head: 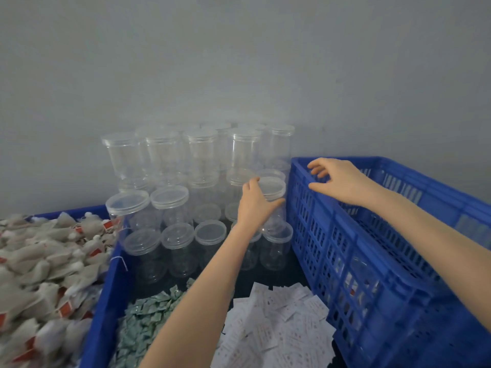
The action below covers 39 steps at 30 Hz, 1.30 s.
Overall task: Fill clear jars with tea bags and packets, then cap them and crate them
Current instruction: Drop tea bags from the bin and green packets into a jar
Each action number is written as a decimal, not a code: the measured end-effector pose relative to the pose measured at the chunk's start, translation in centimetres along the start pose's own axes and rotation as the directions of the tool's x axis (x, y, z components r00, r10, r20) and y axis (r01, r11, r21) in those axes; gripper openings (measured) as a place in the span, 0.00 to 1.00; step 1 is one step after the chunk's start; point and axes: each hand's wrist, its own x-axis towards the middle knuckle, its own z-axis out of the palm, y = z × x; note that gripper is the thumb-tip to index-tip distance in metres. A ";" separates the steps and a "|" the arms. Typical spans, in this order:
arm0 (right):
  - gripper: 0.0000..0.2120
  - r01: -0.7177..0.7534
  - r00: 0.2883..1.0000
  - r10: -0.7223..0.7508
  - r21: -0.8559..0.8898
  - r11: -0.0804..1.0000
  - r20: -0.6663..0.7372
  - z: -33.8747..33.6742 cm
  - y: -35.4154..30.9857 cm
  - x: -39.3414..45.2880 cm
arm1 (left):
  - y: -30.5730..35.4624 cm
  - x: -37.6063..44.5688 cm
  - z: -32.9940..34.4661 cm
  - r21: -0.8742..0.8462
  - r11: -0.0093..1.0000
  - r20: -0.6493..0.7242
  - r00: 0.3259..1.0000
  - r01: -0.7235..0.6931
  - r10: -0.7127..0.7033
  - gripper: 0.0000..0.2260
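Note:
A stack of capped clear jars [170, 200] stands against the wall in the middle. My left hand [253, 201] grips one capped clear jar [273, 189] at the stack's right side, fingers and thumb curled round it. My right hand [337, 179] hovers over the near-left rim of the blue crate [372, 261], fingers loosely spread and holding nothing. Tea bags [39, 261] with red tags fill a blue bin on the left. Green packets [148, 317] and white packets [276, 322] lie in piles in front of the jars.
The grey wall [239, 62] rises right behind the jar stack. The tea bag bin's blue wall [106, 296] borders the packet area on the left. Some filled jars show dimly through the blue crate's slotted side.

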 end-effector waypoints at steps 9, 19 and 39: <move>0.25 -0.017 0.998 0.018 -0.022 1.000 0.054 -0.3 2.3 0.1 | 0.1 0.3 1.9 0.034 0.999 -0.042 0.999 -0.013 0.015 0.38; 0.45 -0.002 0.940 -0.136 0.404 0.915 0.312 3.5 -5.9 1.1 | 4.0 -4.2 -10.5 -0.129 0.979 -0.142 0.980 -0.161 0.142 0.37; 0.30 -0.062 0.975 -0.129 0.787 0.614 0.178 16.8 -13.1 -3.3 | -0.3 -9.4 -16.3 -0.012 1.000 0.154 0.988 -0.018 0.019 0.27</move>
